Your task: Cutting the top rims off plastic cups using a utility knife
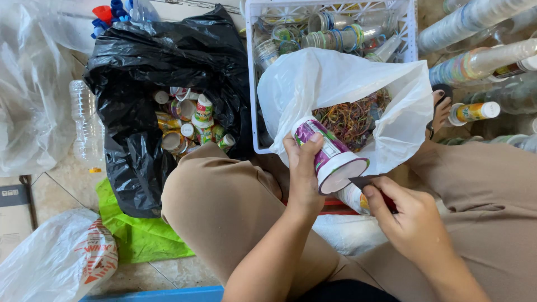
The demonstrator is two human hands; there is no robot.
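Seen from the head camera I am watching, a seated person in tan trousers works over a floor crowded with plastic. At centre frame the left hand (305, 179) is wrapped around a small plastic bottle (331, 156) with a purple label, thumb across the label and fingers behind it, so that the bottle lies tilted inside the grasp with its pale round end turned down and to the right, clear of the palm. Just below and right of that end, the right hand (411, 215) is closed on a small knife (369, 187), red at the handle, whose dark blade points left and meets the rim of the bottle. I cannot tell whether the blade has entered the plastic. Behind the bottle, an open white plastic bag (347, 89) holds a tangle of coloured strips and bands. It rests against a white crate (251, 84) at upper centre, filled with clear cut bottles. At left of centre, a black rubbish bag (145, 67) gapes over a heap of similar small labelled bottles. Stacked clear bottles lie along the upper right edge, and a green bag (134, 235) is spread on the tiles at lower left.
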